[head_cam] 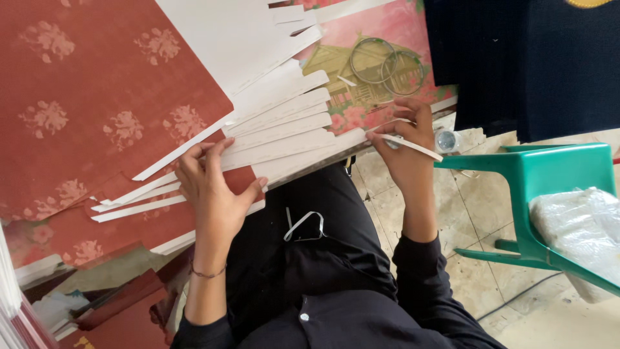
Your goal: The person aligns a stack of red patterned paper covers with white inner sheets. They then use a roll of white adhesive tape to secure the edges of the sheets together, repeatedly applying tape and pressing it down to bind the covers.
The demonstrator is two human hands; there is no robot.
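My left hand (213,187) lies flat, fingers spread, on a fan of white paper strips (284,126) and red patterned sheets (97,97) at the table's near edge. My right hand (407,145) pinches a thin white strip (413,146) just past the ends of the fanned strips, at the table edge. Whether it also holds a cutting tool is hidden. A curled white strip (303,225) rests on my dark-clothed lap.
Two metal rings (385,63) lie on a pink sheet printed with a house picture (361,77). A green plastic chair (555,194) with a clear plastic bag (581,226) stands at the right on a tiled floor. A small clear bottle (447,139) sits below the table edge.
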